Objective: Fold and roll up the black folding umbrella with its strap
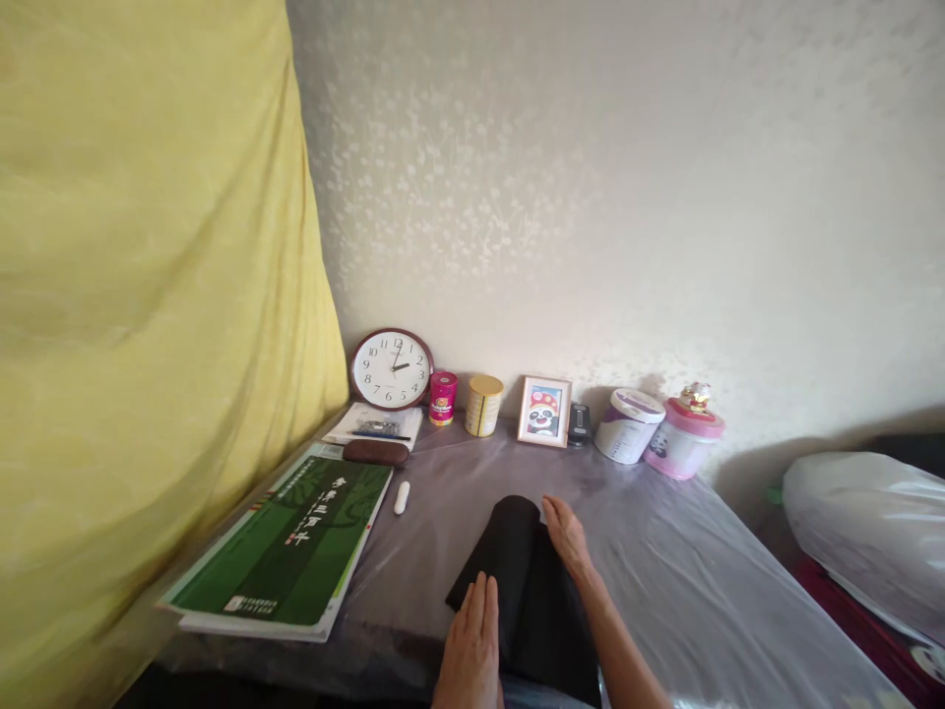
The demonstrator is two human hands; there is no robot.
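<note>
fingers (482, 601) with black cloth (517, 561) between

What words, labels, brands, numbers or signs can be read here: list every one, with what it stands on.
"1" to "12": round clock; its smaller print is unreadable.
Green book: Chinese characters, too stylised and blurred to quote surely.
Pink can: lettering too small.
Purple-lidded tub: print too blurred.
Framed panda picture: small mark, unreadable.
</note>
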